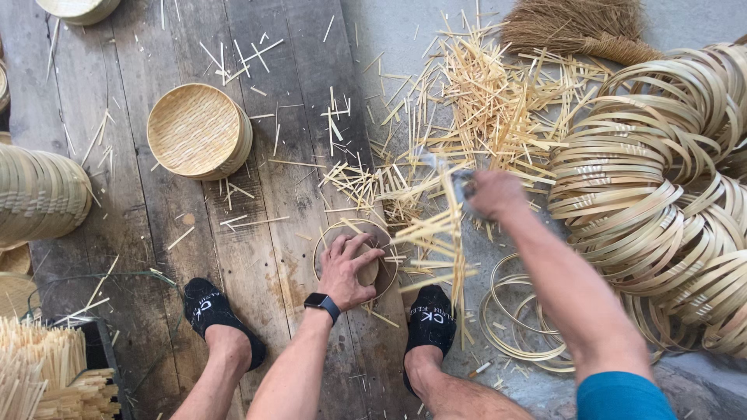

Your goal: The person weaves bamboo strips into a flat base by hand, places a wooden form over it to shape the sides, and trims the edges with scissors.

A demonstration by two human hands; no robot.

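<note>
My left hand [348,268], with a dark watch on the wrist, presses down on a small round bamboo frame [383,268] that lies on the wooden planks. My right hand [492,194] is raised above the floor and blurred, closed on a tool with a metal blade [437,163]. Several cut bamboo strips [440,233] stick out over the frame's right side, under that hand. My two feet in black socks rest on either side of the left arm.
A finished woven round tray [196,131] lies at upper left. Stacks of bamboo hoops [661,179] fill the right side, loose hoops [513,319] lie by my right foot. Scattered strip offcuts [482,93], a brush [576,27], a bundle of sticks [39,373] surround me.
</note>
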